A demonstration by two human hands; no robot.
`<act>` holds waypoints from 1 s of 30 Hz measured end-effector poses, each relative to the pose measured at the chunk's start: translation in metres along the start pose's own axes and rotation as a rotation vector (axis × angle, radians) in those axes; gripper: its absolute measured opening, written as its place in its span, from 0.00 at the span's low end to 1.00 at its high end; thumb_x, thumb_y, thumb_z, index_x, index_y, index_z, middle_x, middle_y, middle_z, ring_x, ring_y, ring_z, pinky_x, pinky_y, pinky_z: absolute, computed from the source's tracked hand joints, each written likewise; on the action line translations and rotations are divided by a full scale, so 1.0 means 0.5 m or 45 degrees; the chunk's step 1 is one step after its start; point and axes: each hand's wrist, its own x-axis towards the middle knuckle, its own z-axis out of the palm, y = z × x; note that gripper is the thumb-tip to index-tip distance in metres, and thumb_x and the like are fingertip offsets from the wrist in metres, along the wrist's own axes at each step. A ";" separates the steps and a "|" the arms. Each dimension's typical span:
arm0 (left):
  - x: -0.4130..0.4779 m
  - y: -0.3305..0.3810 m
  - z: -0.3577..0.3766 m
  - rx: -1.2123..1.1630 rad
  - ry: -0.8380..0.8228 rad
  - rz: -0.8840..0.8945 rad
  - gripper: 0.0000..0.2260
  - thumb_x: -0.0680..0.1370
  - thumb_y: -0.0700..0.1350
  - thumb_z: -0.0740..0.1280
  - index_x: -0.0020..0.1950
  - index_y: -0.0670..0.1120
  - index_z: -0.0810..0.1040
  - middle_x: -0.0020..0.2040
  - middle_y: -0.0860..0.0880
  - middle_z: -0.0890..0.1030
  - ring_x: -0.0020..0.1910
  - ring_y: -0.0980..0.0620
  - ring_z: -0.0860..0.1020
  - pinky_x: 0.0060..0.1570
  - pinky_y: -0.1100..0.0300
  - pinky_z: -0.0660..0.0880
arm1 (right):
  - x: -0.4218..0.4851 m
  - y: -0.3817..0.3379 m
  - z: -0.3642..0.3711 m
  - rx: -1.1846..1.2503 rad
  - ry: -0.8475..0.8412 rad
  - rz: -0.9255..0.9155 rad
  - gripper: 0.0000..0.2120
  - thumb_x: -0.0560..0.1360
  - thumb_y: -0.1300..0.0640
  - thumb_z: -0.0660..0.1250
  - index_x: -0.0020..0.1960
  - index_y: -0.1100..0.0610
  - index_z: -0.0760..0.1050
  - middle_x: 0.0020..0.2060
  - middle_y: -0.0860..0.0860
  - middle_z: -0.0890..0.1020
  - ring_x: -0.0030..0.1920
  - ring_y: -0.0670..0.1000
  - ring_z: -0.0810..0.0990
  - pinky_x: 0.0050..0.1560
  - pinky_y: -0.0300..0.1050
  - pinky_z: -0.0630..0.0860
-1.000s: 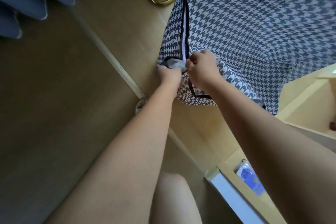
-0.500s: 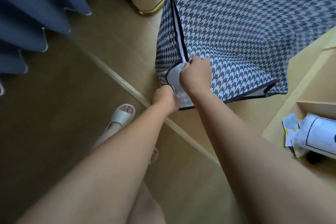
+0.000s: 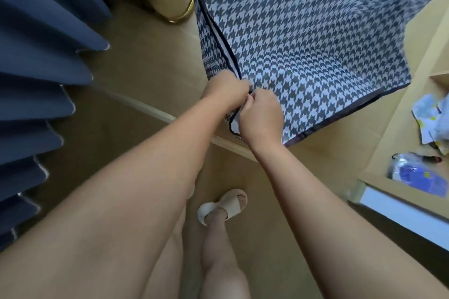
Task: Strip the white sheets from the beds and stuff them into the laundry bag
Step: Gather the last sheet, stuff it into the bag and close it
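Observation:
A large houndstooth laundry bag (image 3: 315,39) in black and white, with dark piping along its edges, hangs over the wooden floor at the upper right. My left hand (image 3: 224,88) grips the bag's near corner on the left side of its seam. My right hand (image 3: 261,116) is closed on the same corner just to the right, and the two hands touch. A white lining edge shows between them. No white sheet or bed is in view.
Dark blue curtains (image 3: 38,75) hang along the left. A gold-rimmed stand (image 3: 177,11) stands behind the bag. A light wooden shelf (image 3: 398,114) at the right holds packets and a blue bag (image 3: 418,177). My foot in a white sandal (image 3: 226,205) is on the floor below.
Both hands stayed on the bag's corner while the view swung. The left hand rose level with the right, and the hands now pinch together at the seam.

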 end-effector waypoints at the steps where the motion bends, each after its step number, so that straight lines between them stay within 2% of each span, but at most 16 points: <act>1: 0.005 0.010 -0.001 0.103 0.039 0.001 0.12 0.77 0.45 0.62 0.34 0.43 0.68 0.34 0.47 0.71 0.38 0.45 0.71 0.33 0.58 0.66 | -0.002 -0.001 -0.002 -0.030 0.009 0.030 0.13 0.81 0.57 0.53 0.53 0.64 0.72 0.52 0.59 0.75 0.50 0.59 0.74 0.42 0.46 0.62; 3: 0.030 0.027 -0.031 -0.086 0.217 -0.048 0.07 0.78 0.41 0.60 0.43 0.41 0.74 0.42 0.43 0.77 0.43 0.42 0.75 0.40 0.54 0.72 | -0.004 0.014 -0.010 -0.123 -0.010 0.107 0.12 0.81 0.58 0.54 0.55 0.64 0.72 0.54 0.60 0.74 0.53 0.60 0.75 0.42 0.46 0.62; 4: 0.052 0.033 -0.054 -0.301 0.278 -0.115 0.10 0.79 0.41 0.58 0.53 0.39 0.77 0.49 0.42 0.79 0.45 0.42 0.77 0.43 0.54 0.75 | -0.011 0.029 -0.015 -0.172 -0.028 0.145 0.12 0.80 0.58 0.54 0.55 0.65 0.72 0.55 0.60 0.74 0.54 0.61 0.74 0.43 0.46 0.63; 5: 0.069 0.041 -0.081 -0.519 0.295 -0.169 0.14 0.81 0.42 0.56 0.62 0.39 0.75 0.50 0.44 0.79 0.43 0.45 0.79 0.40 0.56 0.76 | -0.022 0.046 -0.021 -0.214 -0.045 0.167 0.12 0.80 0.58 0.54 0.55 0.64 0.71 0.55 0.60 0.74 0.55 0.60 0.74 0.43 0.47 0.64; 7: 0.076 0.047 -0.111 -0.675 0.321 -0.256 0.16 0.82 0.45 0.57 0.67 0.41 0.72 0.42 0.49 0.77 0.32 0.52 0.75 0.29 0.63 0.73 | -0.043 0.068 -0.030 -0.238 -0.054 0.140 0.11 0.80 0.58 0.54 0.55 0.64 0.71 0.54 0.59 0.74 0.55 0.59 0.73 0.44 0.47 0.65; 9: 0.047 0.052 -0.103 -0.512 0.243 -0.262 0.18 0.79 0.56 0.63 0.60 0.44 0.74 0.40 0.49 0.76 0.34 0.52 0.76 0.33 0.62 0.76 | -0.049 0.071 -0.038 -0.185 -0.008 0.122 0.11 0.81 0.59 0.53 0.53 0.64 0.70 0.53 0.60 0.74 0.53 0.60 0.73 0.45 0.49 0.66; 11: 0.002 0.044 -0.050 -0.258 -0.045 -0.223 0.23 0.73 0.65 0.65 0.51 0.45 0.73 0.41 0.48 0.78 0.35 0.51 0.77 0.34 0.61 0.74 | -0.043 0.065 -0.043 -0.142 -0.008 0.087 0.10 0.81 0.59 0.54 0.53 0.65 0.70 0.52 0.61 0.74 0.52 0.62 0.73 0.47 0.52 0.66; 12: -0.023 0.038 -0.014 -0.222 -0.221 -0.228 0.22 0.73 0.64 0.66 0.48 0.45 0.73 0.40 0.47 0.79 0.34 0.50 0.76 0.32 0.61 0.72 | -0.042 0.063 -0.043 -0.142 -0.026 0.057 0.10 0.81 0.59 0.54 0.53 0.65 0.70 0.52 0.61 0.74 0.51 0.62 0.73 0.48 0.53 0.66; 14: -0.046 0.026 0.044 -0.320 -0.391 -0.276 0.13 0.76 0.52 0.66 0.38 0.43 0.73 0.33 0.45 0.78 0.30 0.47 0.74 0.31 0.62 0.69 | -0.044 0.068 -0.045 -0.146 -0.044 0.027 0.10 0.80 0.59 0.54 0.53 0.65 0.70 0.52 0.61 0.74 0.51 0.62 0.73 0.48 0.53 0.66; 15: -0.043 0.019 0.063 -0.354 -0.360 -0.302 0.11 0.76 0.45 0.64 0.35 0.42 0.72 0.30 0.44 0.76 0.28 0.47 0.73 0.29 0.62 0.68 | -0.046 0.075 -0.049 -0.160 -0.042 0.025 0.11 0.80 0.59 0.54 0.52 0.65 0.70 0.52 0.61 0.74 0.51 0.62 0.73 0.48 0.53 0.65; 17: -0.035 0.009 0.077 -0.357 -0.282 -0.288 0.09 0.75 0.39 0.62 0.34 0.41 0.73 0.31 0.42 0.77 0.28 0.47 0.71 0.29 0.60 0.67 | -0.047 0.092 -0.063 -0.240 -0.035 0.010 0.11 0.81 0.58 0.54 0.53 0.65 0.70 0.52 0.61 0.74 0.52 0.62 0.73 0.48 0.53 0.65; 19: -0.031 0.008 0.075 -0.367 -0.198 -0.273 0.07 0.73 0.40 0.64 0.36 0.40 0.75 0.35 0.41 0.78 0.29 0.46 0.70 0.32 0.58 0.67 | -0.036 0.101 -0.073 -0.330 -0.035 -0.018 0.12 0.81 0.57 0.54 0.54 0.64 0.70 0.53 0.60 0.74 0.53 0.61 0.73 0.48 0.52 0.65; 21: -0.036 0.006 0.067 -0.374 -0.132 -0.264 0.07 0.73 0.40 0.66 0.36 0.40 0.74 0.34 0.43 0.76 0.28 0.47 0.68 0.31 0.59 0.66 | -0.020 0.102 -0.076 -0.357 -0.043 -0.020 0.12 0.81 0.57 0.54 0.56 0.64 0.70 0.55 0.59 0.74 0.53 0.61 0.74 0.49 0.51 0.65; 25: -0.043 -0.014 0.022 -0.370 -0.021 -0.309 0.07 0.74 0.42 0.70 0.44 0.41 0.73 0.32 0.46 0.72 0.26 0.49 0.67 0.25 0.63 0.62 | 0.012 0.149 -0.099 -0.225 -0.019 0.236 0.12 0.81 0.58 0.54 0.57 0.63 0.70 0.56 0.59 0.73 0.53 0.62 0.75 0.46 0.48 0.66; 28: -0.062 -0.021 0.002 -0.278 -0.062 -0.329 0.09 0.75 0.45 0.71 0.43 0.44 0.72 0.32 0.47 0.70 0.27 0.51 0.66 0.26 0.63 0.63 | 0.029 0.199 -0.131 -0.188 -0.036 0.195 0.10 0.81 0.57 0.53 0.53 0.63 0.69 0.53 0.59 0.73 0.46 0.60 0.74 0.44 0.49 0.66; 30: -0.084 0.001 0.030 -0.341 -0.127 -0.418 0.12 0.76 0.51 0.69 0.42 0.45 0.71 0.33 0.48 0.71 0.28 0.52 0.68 0.28 0.62 0.66 | 0.039 0.210 -0.143 -0.090 -0.065 0.122 0.08 0.82 0.58 0.52 0.49 0.61 0.66 0.49 0.58 0.72 0.42 0.55 0.70 0.41 0.48 0.65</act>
